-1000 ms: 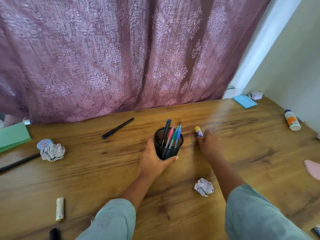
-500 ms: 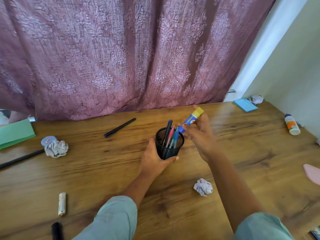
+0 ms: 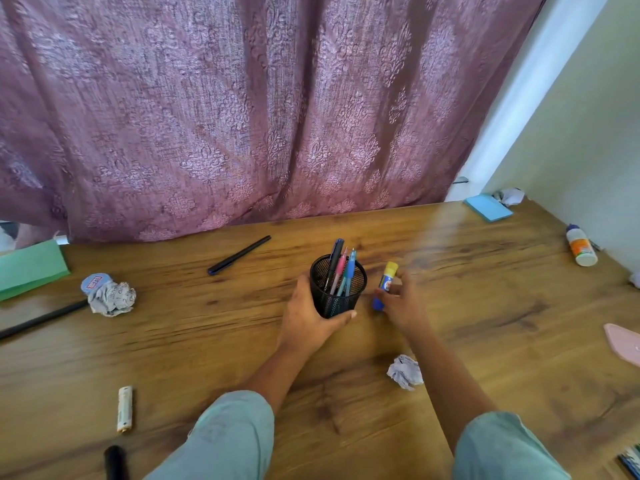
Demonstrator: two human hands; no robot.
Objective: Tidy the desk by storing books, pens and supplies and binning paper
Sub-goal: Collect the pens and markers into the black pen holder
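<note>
- Left grip first: my left hand (image 3: 308,320) is curled round the black wire-mesh pen cup (image 3: 337,299), with the thumb across its near wall and the fingers round the far left side. The cup stands upright on the wood-grain tabletop (image 3: 207,341).
- My right hand (image 3: 403,306) has a narrow grip, fingertips pinching a glue stick (image 3: 386,284) just to the right of the cup. It is a smooth blue barrel with a yellow cap, held cap-up and slightly tilted.
- The hand is blurred, so its lower end may be touching the tabletop, but I cannot tell.
- Slim pens (image 3: 341,268) lean inside the cup: one dark, one pink, one blue-green.
- A matte black pen (image 3: 239,255) lies flat, well to the cup's left rear.
- One crumpled paper ball (image 3: 404,371) sits near my right forearm. Another, printed crumpled ball (image 3: 110,298) lies far left.
- A flat blue notepad (image 3: 487,207) lies at the far right corner.
</note>
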